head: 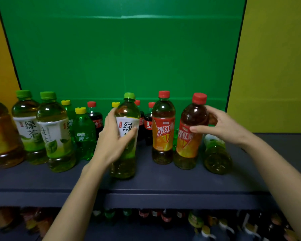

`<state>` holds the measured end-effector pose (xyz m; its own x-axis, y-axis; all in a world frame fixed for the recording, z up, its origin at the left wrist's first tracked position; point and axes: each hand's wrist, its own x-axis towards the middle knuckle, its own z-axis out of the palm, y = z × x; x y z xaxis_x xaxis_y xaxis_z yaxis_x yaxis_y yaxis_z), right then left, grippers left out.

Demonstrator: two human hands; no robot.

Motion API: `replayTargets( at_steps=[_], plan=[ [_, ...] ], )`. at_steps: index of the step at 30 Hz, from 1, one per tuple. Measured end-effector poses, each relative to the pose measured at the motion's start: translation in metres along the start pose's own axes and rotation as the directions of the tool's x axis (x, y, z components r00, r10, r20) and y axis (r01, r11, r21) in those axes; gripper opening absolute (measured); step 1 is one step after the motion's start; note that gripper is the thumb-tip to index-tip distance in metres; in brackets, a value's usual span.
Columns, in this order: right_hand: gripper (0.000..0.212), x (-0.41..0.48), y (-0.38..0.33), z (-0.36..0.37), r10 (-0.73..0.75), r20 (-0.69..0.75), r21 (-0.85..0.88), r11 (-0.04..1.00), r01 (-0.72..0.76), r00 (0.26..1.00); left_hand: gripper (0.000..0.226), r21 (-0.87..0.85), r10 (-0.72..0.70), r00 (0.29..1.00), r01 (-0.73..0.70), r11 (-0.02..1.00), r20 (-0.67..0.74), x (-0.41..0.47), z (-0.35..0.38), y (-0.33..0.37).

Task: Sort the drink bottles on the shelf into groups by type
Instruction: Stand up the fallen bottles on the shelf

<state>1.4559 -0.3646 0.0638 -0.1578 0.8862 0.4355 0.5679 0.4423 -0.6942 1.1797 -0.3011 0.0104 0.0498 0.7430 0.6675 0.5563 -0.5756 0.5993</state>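
Green tea bottle [126, 136] in left hand [111, 138] | iced tea bottle [191, 131] in right hand [217, 126]

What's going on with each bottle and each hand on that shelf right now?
Left hand: closed around the green tea bottle, which is upright.
Right hand: gripping the iced tea bottle, which is tilted slightly.
Second iced tea bottle: upright, untouched, capped.
Two green tea bottles on the left: upright, side by side.
Green soda bottle: upright, yellow cap on.
Cola bottles: upright at the back.

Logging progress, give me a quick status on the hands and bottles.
Left hand grips green tea bottle. Right hand grips iced red tea bottle. Another green tea bottle behind right hand.
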Motion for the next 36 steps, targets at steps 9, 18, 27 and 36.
replayTargets(
  at_steps=[9, 18, 27, 36],
  plan=[
    [0.056, 0.005, 0.018, 0.023, 0.14, -0.182, 0.127, 0.985, -0.118, 0.973, 0.087, -0.154, 0.083, 0.997, -0.083, 0.985, -0.007, -0.017, 0.002, -0.02],
    [0.063, 0.0, 0.018, 0.026, 0.16, -0.17, 0.083, 0.986, -0.147, 0.972, 0.089, -0.227, 0.014, 1.0, -0.018, 0.974, -0.019, -0.018, -0.001, -0.026],
    [0.029, -0.03, 0.048, -0.003, 0.285, -0.442, -0.1, 0.927, -0.363, 0.85, 0.048, 0.168, 0.264, 0.901, -0.217, 0.962, -0.343, -0.039, -0.003, -0.007],
    [0.113, -0.006, 0.088, -0.01, 0.73, -0.237, -0.23, 0.599, -0.767, 0.641, 0.019, 0.116, 0.476, 0.853, -0.462, 0.879, -0.215, -0.061, 0.047, 0.07]
  ],
)
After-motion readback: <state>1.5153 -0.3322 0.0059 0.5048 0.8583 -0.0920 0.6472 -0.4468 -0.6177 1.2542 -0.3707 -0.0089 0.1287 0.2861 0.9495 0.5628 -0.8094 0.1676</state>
